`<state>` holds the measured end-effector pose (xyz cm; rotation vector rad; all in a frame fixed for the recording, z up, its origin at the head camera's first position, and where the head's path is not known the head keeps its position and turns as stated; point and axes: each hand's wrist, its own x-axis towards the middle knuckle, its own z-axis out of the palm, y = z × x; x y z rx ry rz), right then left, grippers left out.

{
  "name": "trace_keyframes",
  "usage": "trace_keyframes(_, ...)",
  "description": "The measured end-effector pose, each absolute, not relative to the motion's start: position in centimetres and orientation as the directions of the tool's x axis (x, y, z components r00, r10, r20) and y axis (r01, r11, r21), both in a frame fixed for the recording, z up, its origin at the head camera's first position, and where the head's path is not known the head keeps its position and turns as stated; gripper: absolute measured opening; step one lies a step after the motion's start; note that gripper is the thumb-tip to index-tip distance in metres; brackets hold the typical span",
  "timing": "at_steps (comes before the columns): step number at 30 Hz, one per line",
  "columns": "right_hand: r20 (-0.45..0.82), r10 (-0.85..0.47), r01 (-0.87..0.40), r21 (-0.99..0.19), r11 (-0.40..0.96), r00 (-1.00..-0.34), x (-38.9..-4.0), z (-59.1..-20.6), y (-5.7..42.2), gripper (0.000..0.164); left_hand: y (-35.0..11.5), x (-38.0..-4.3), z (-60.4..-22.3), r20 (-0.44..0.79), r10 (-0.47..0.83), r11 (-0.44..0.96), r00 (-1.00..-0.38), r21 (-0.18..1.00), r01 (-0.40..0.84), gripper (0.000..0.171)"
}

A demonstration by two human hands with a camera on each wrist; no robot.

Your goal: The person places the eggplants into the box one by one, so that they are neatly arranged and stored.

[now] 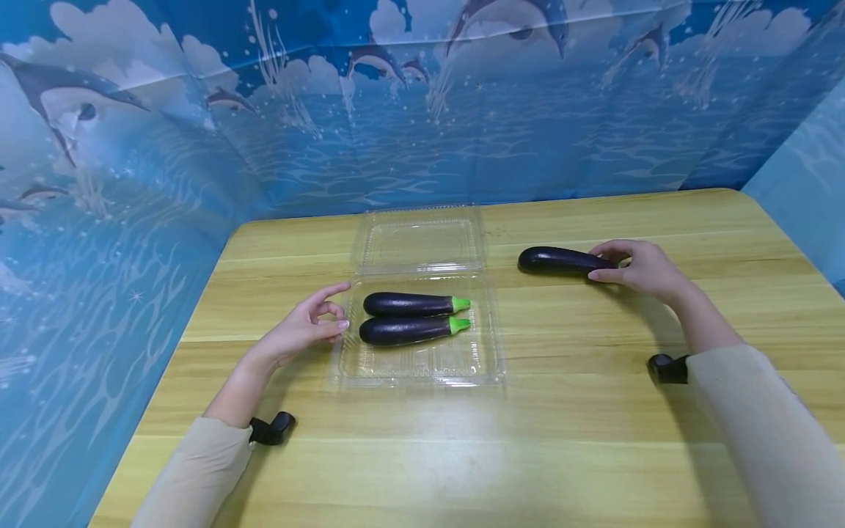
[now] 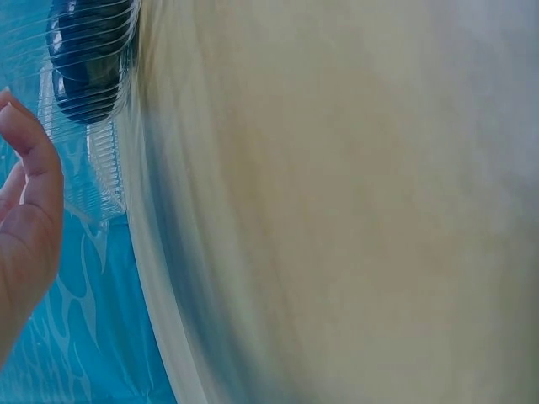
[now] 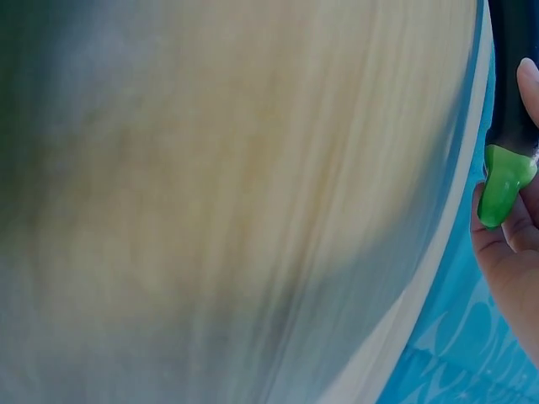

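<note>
My right hand [image 1: 643,270] grips a dark purple eggplant [image 1: 553,260] by its stem end, at the right of the head view. The right wrist view shows its green cap [image 3: 508,172], with fingers around it. At the left edge of an opened clear plastic clamshell box [image 1: 488,359] is my left hand [image 1: 305,328], its index finger stretched out and the other fingers bent. Whether it touches the box rim I cannot tell. Inside the box, an upper eggplant [image 1: 408,304] and a lower eggplant [image 1: 405,331] lie side by side, green caps pointing right.
The box's clear lid [image 1: 422,242] lies folded back toward the far edge of the wooden table [image 1: 561,440]. Behind the table hangs a blue cloth [image 1: 409,154] with a dolphin and sea print. A black strap-mounted device sits at each wrist.
</note>
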<state>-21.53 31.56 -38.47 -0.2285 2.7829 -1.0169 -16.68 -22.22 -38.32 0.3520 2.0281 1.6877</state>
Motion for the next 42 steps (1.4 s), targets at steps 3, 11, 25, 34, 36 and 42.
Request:
trace_keyframes(3,-0.094,-0.205,-0.097,-0.647,0.756,-0.974,-21.4,-38.4,31.5,0.055,-22.2,-16.7,-38.3,-0.195,0.48,0.211,-0.855,0.972,-0.103,0.069)
trace_keyframes(11,-0.064,-0.221,-0.131,-0.637,0.76,-0.973,-20.8,-38.1,31.3,0.053,-22.2,-16.7,-38.3,-0.2,0.478,0.207,-0.855,0.972,-0.111,0.069)
trace_keyframes(25,-0.059,-0.243,-0.15,-0.64,0.754,-0.968,-19.7,-37.8,31.3,0.054,-22.2,-16.6,-38.2,-0.195,0.48,0.212,-0.855,0.972,-0.103,0.069)
trace_keyframes(34,-0.028,-0.257,-0.179,-0.644,0.744,-0.966,-19.0,-37.8,31.3,0.05,-22.3,-16.5,-38.3,-0.208,0.473,0.216,-0.856,0.969,-0.116,0.07)
trace_keyframes(36,-0.026,-0.258,-0.18,-0.648,0.74,-0.966,-18.8,-37.7,31.2,0.049,-22.3,-16.6,-38.3,-0.206,0.474,0.217,-0.856,0.97,-0.113,0.07)
trace_keyframes(42,-0.024,-0.238,-0.165,-0.653,0.739,-0.971,-18.5,-37.3,30.9,0.047,-22.3,-16.7,-38.4,-0.199,0.475,0.22,-0.857,0.97,-0.103,0.069)
